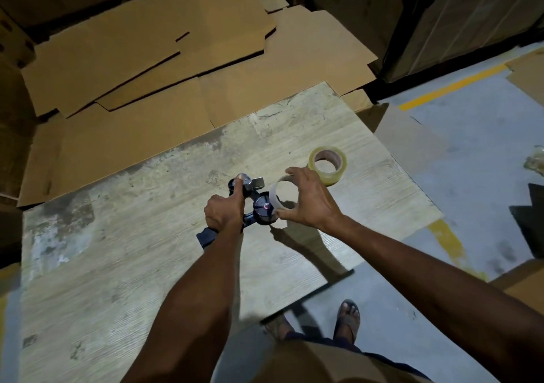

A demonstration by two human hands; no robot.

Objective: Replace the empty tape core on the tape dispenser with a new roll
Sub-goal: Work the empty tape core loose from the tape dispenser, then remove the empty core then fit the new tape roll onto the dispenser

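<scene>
A person stands over a worn, pale wood-grain table (123, 265), seen from above. The left hand (225, 210) is closed around the handle of a dark blue handheld tape dispenser (259, 210), thumb stretched forward along its frame toward the metal cutter end at about 12 o'clock. The dispenser sits near the middle of the table, its round black spool hub facing right.

The right hand (309, 198) pinches a thin, pale empty cardboard tape core (279, 191) between thumb and fingers, holding it at the 3 o'clock side of the hub. The core looks tilted and mostly off the hub, though whether its near edge touches cannot be told.

A full roll of clear yellowish packing tape (327, 164) lies flat on the table at about 1 o'clock from the right hand, near it but apart.

Flattened brown cardboard sheets (147, 59) are stacked beyond the table at 11 o'clock.

The step in hand appears to be removing the empty core. The next move likely calls for setting the core aside, picking up the new roll, and pressing it squarely onto the hub.
</scene>
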